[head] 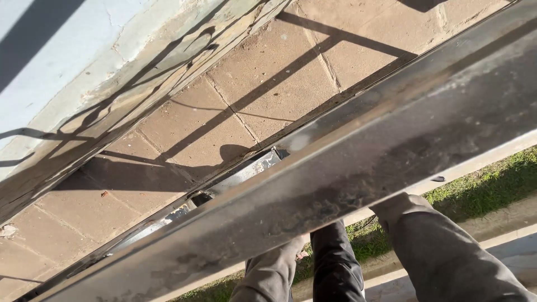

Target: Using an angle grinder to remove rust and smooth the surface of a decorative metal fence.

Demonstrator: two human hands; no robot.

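Looking down from your head, you have a long dark metal beam [347,151] crossing the whole view on a diagonal, its long axis running from the lower left corner up to the upper right. It lies above the paved floor [268,78] and close beneath your eyes, with a narrower metal channel [246,170] showing just along its upper edge, parallel to it.

Neither of your hands appears. Both arms come up from the bottom of the view: a grey-brown sleeve [271,274] towards the left and a grey sleeve [442,251] on the right, each passing under the beam's lower edge, where the metal hides whatever lies beyond. Between them stands a dark, glossy, tube-like shape [334,263] (a boot or a sleeve; you cannot tell which from this angle).

State of the fingers: you cannot tell, on either side, whether they are apart, together or clamped on the beam, since the beam covers them. Neither arm can be judged nearer.

Surroundings: a pale wall [50,50] at upper left, a strip of grass [492,179] and a concrete kerb [503,215] beyond the beam at lower right, and hard shadows of bars across the paving.
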